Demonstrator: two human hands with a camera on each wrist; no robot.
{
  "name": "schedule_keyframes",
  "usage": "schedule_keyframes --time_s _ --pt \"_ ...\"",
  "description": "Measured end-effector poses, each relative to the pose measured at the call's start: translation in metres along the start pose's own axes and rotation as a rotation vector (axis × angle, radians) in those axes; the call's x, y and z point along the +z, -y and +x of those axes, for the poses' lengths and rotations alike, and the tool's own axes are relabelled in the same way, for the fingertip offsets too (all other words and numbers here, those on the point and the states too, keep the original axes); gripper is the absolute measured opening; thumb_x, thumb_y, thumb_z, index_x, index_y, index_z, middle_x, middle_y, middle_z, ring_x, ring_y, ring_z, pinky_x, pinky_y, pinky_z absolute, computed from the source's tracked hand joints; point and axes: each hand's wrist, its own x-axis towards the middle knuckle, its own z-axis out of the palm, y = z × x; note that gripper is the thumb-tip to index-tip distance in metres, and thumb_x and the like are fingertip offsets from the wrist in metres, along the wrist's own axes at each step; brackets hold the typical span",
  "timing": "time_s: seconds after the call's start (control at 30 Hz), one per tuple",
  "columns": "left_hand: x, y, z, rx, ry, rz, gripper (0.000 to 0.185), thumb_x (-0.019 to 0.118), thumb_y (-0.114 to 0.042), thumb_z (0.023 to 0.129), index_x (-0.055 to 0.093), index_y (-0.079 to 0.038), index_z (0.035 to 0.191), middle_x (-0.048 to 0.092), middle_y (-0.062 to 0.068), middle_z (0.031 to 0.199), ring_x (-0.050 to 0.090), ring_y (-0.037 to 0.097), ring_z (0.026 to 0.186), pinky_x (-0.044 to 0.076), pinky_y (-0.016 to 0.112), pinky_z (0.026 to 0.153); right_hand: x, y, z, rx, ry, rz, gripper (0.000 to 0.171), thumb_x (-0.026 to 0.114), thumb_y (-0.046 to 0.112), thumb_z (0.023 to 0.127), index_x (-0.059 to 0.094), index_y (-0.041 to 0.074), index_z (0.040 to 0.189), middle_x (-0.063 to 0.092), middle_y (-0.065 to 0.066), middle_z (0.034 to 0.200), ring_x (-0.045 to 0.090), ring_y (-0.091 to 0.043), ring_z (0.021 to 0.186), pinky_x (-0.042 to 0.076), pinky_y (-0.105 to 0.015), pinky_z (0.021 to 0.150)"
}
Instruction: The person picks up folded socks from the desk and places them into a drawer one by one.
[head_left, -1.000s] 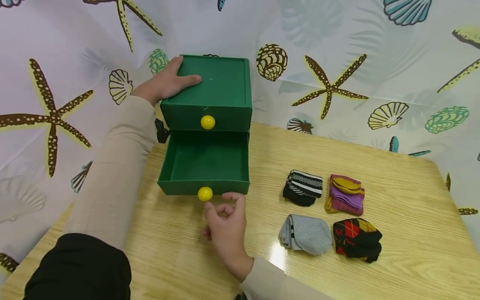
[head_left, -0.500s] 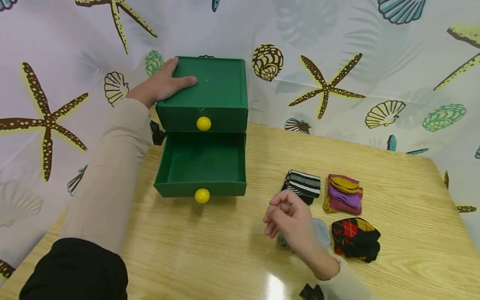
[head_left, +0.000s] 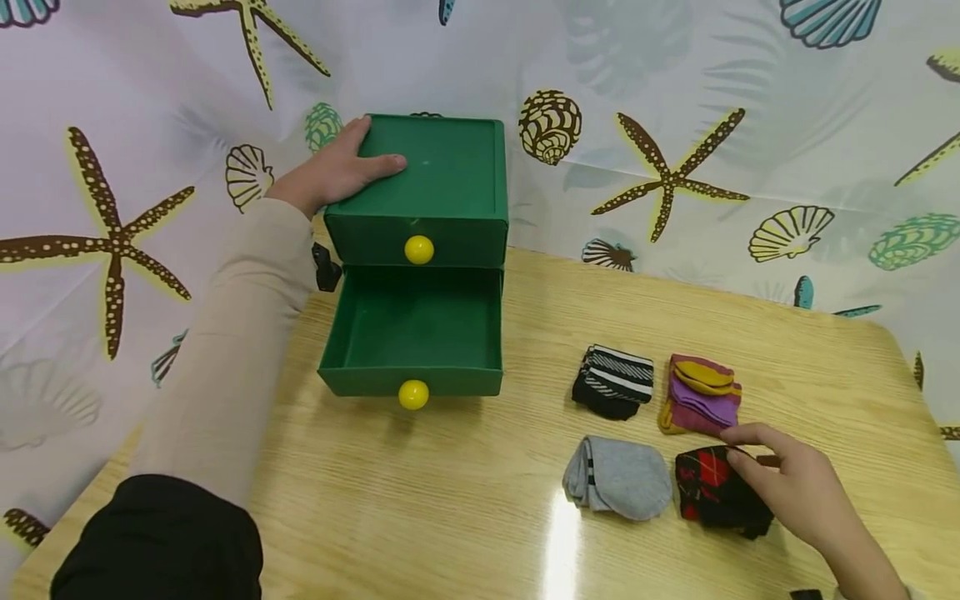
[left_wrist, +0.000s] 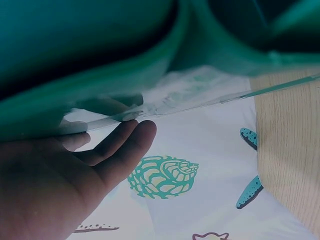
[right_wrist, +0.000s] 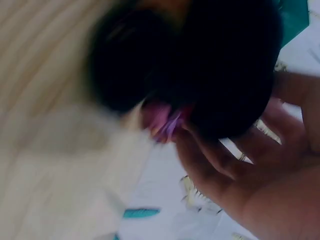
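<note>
My left hand (head_left: 333,169) rests on the green drawer box (head_left: 442,167), thumb on its top and the other fingers along its left side. In the left wrist view those fairly straight fingers (left_wrist: 117,150) lie against the box wall. The lower drawer (head_left: 420,329) stands pulled out with nothing in it; the upper one (head_left: 367,242) is closed. At the right, my right hand (head_left: 806,483) holds a folded black and red patterned sock (head_left: 720,492) by its right side. The right wrist view is blurred, with the dark sock (right_wrist: 220,65) between thumb and fingers.
A grey folded sock (head_left: 622,479) lies left of the held one. Behind lie a black-and-white striped sock (head_left: 615,379) and a purple and mustard one (head_left: 701,396). A shell-patterned cloth (head_left: 465,50) hangs behind the wooden table (head_left: 420,508).
My right hand has left the lower drawer's yellow knob, passed over the grey sock and reached the black and red sock. My left hand stays on the box.
</note>
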Motion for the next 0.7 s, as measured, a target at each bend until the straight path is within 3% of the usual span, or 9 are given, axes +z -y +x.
schedule_keyframes --time_s 0.13,0.3,0.4,0.43,0.47,0.63,0.7 --pt "0.001 -0.001 0.0 -0.003 -0.002 -0.008 0.094 0.044 -0.057 0.102 -0.018 -0.015 0.16 -0.017 0.009 0.167 -0.005 0.034 0.152 0.007 0.053 0.121 -0.003 -0.022 -0.006 0.029 0.165 -0.063 0.04 0.071 0.019 0.097 0.063 0.004 0.133 0.058 -0.025 0.135 0.052 -0.051 0.122 0.05 -0.061 0.088" --pt "0.002 -0.002 0.0 -0.001 -0.002 -0.025 0.094 0.044 -0.057 0.102 -0.018 -0.015 0.16 -0.017 0.009 0.167 -0.007 0.032 0.152 0.005 0.052 0.121 -0.006 -0.034 -0.01 0.042 0.29 -0.007 0.058 0.067 0.032 0.1 0.05 0.001 0.146 0.05 -0.027 0.143 0.047 -0.052 0.126 0.048 -0.064 0.088" --pt "0.003 -0.001 0.001 0.002 0.001 -0.03 0.095 0.044 -0.056 0.102 -0.017 -0.015 0.16 -0.016 0.01 0.167 -0.005 0.033 0.152 0.005 0.052 0.121 -0.009 -0.037 -0.012 0.045 0.37 0.064 0.064 0.065 0.03 0.102 0.04 -0.001 0.152 0.042 -0.03 0.149 0.043 -0.054 0.129 0.047 -0.065 0.09" --pt "0.003 -0.002 0.001 0.002 0.002 -0.027 0.094 0.044 -0.056 0.102 -0.017 -0.015 0.16 -0.016 0.01 0.167 -0.004 0.033 0.152 0.006 0.052 0.121 -0.009 -0.037 -0.013 0.045 0.393 0.085 0.067 0.065 0.029 0.101 0.037 -0.001 0.154 0.039 -0.031 0.15 0.043 -0.053 0.13 0.048 -0.061 0.092" --pt "0.003 -0.002 0.001 0.002 0.002 -0.022 0.094 0.044 -0.056 0.102 -0.017 -0.014 0.16 -0.015 0.01 0.167 -0.004 0.034 0.152 0.006 0.052 0.121 -0.009 -0.038 -0.013 0.048 0.411 0.096 0.07 0.066 0.029 0.101 0.034 -0.001 0.156 0.036 -0.033 0.152 0.045 -0.051 0.129 0.05 -0.054 0.093" --pt "0.002 -0.002 -0.001 0.002 -0.006 -0.01 0.094 0.044 -0.056 0.102 -0.017 -0.014 0.16 -0.015 0.011 0.167 -0.004 0.034 0.152 0.006 0.052 0.121 -0.003 -0.037 -0.013 0.02 0.42 0.095 0.088 0.075 0.026 0.094 0.022 0.0 0.16 0.027 -0.036 0.155 0.037 -0.055 0.134 0.046 -0.056 0.098" --pt "0.001 -0.001 -0.001 -0.001 -0.008 -0.011 0.094 0.044 -0.057 0.102 -0.017 -0.015 0.16 -0.015 0.01 0.167 -0.005 0.033 0.152 0.006 0.052 0.121 0.001 -0.035 -0.014 -0.005 0.392 0.084 0.091 0.077 0.024 0.092 0.022 0.0 0.16 0.027 -0.036 0.155 0.03 -0.059 0.136 0.038 -0.069 0.099"
